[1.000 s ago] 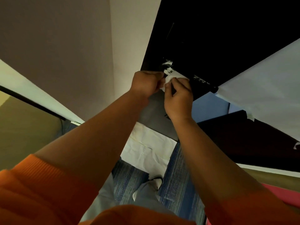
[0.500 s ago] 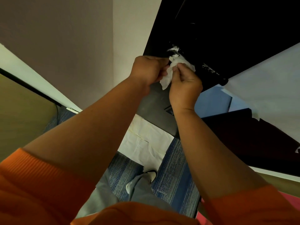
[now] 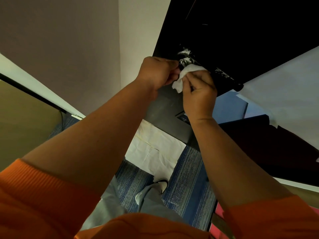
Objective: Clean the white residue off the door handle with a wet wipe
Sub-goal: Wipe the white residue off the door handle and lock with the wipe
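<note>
A black lever door handle (image 3: 226,77) sticks out from the dark door (image 3: 241,31), with white residue (image 3: 185,55) around its base and more streaks along the lever. A crumpled white wet wipe (image 3: 189,73) is pressed over the handle near its base. My right hand (image 3: 198,90) pinches the wipe from below and holds it on the lever. My left hand (image 3: 158,71) is closed beside it, its fingertips at the wipe's left edge and the handle's base; what they grip is hidden.
A white wall corner (image 3: 131,40) stands left of the door. White paper (image 3: 284,87) covers the door's right part. A creased white sheet (image 3: 155,150) lies on the blue carpet (image 3: 186,183) below, near my shoe (image 3: 160,185).
The wipe has spread further along the lever, from the base toward the right, with my right hand following it. My left hand stays at the handle's base.
</note>
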